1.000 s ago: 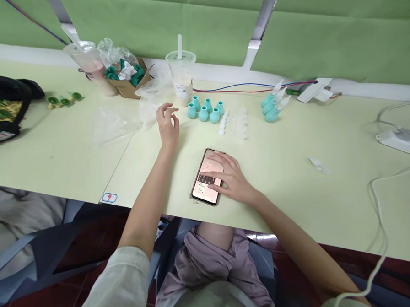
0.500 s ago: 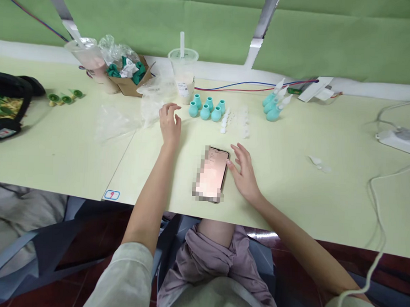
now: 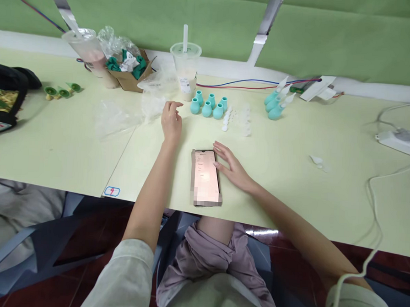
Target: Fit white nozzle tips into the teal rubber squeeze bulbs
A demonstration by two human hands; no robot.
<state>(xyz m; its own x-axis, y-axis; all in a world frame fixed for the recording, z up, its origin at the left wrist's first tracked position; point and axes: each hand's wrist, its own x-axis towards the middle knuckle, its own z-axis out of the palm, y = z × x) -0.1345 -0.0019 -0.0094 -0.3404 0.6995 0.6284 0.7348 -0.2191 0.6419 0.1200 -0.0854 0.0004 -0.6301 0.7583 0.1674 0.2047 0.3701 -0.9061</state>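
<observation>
A smartphone (image 3: 205, 176) with a lit pinkish screen, partly pixelated, lies flat on the table in front of me. At its right edge is my right hand (image 3: 234, 169), fingers stretched out and thumb against the phone's side. My left hand (image 3: 172, 124) rests on the table further back, its fingers loosely bent and apart, with nothing visible in them. Just right of it stand several turquoise bulb-shaped pieces (image 3: 207, 109) with open necks, in two rows. Small white parts (image 3: 226, 120) and clear parts (image 3: 246, 121) are lined up beside them.
Turquoise bulbs with white tips (image 3: 276, 112) stand at the back right, near a cable. Drink cups (image 3: 185, 70), a cardboard box (image 3: 133, 81) and plastic bags (image 3: 115, 119) are at the back left. Headphones (image 3: 17, 93) lie far left; a power strip (image 3: 403, 141) lies right.
The phone has turned more upright in view and shifted slightly left. My right hand has moved left along with its edge. My left hand has barely moved.
</observation>
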